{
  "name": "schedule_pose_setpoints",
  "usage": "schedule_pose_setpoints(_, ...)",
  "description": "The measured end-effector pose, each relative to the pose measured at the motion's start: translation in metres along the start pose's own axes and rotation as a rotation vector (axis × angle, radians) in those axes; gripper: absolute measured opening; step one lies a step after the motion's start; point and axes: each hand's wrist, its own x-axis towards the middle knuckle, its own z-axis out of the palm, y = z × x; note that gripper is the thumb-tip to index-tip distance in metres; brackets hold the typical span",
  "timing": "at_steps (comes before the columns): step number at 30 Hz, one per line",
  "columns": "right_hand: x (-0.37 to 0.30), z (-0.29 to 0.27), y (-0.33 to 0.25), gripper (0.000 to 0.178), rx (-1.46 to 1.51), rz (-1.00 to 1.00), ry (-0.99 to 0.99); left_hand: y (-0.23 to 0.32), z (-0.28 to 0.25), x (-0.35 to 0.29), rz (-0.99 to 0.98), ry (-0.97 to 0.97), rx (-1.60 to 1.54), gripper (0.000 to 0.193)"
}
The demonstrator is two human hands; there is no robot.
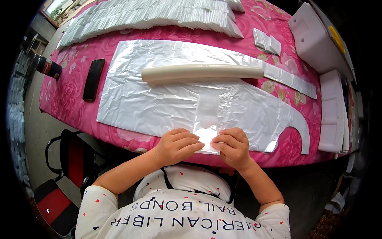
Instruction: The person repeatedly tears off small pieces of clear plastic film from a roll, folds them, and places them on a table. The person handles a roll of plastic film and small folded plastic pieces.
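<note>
My left hand (pixel 177 146) and my right hand (pixel 233 148) face each other at the near edge of the table. Between them is a narrow, shiny white strip of folded plastic film (pixel 207 129), its near end pinched by the fingers of both hands. Under the strip, a large piece of white plastic film (pixel 139 103) lies flat and wrinkled, with a cut-out curve and two strap-like ends at the right. A cream-coloured tube (pixel 203 71) rests lengthwise across this film, beyond my hands.
Rows of folded white packets (pixel 159 18) line the far side of the pink flowered tablecloth (pixel 67 93). A few more packets (pixel 266 41) lie far right. White foam boxes (pixel 332 111) stand at the right edge. A black phone (pixel 94 79) and dark bottle (pixel 48 67) are left; chairs (pixel 75 159) stand lower left.
</note>
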Motion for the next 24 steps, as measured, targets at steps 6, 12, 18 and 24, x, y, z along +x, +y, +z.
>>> schedule_pose_setpoints(6,-0.0014,-0.0025,-0.0001,0.015,0.005,0.028,-0.074,0.0002,-0.0017,-0.0030,0.021,-0.023,0.042,0.012)
schedule_pose_setpoints(12,-0.0001,-0.0016,-0.0022,0.024,0.006,0.041,-0.064,0.0028,-0.0020,-0.0050,0.052,-0.036,0.087,0.017)
schedule_pose_setpoints(18,0.0010,-0.0015,-0.0047,0.020,-0.002,0.037,-0.057,0.0042,-0.0013,-0.0051,0.037,-0.025,0.107,0.020)
schedule_pose_setpoints(24,-0.0003,-0.0004,-0.0029,0.018,0.003,0.019,-0.066,0.0042,-0.0025,-0.0049,0.058,-0.021,0.101,0.019)
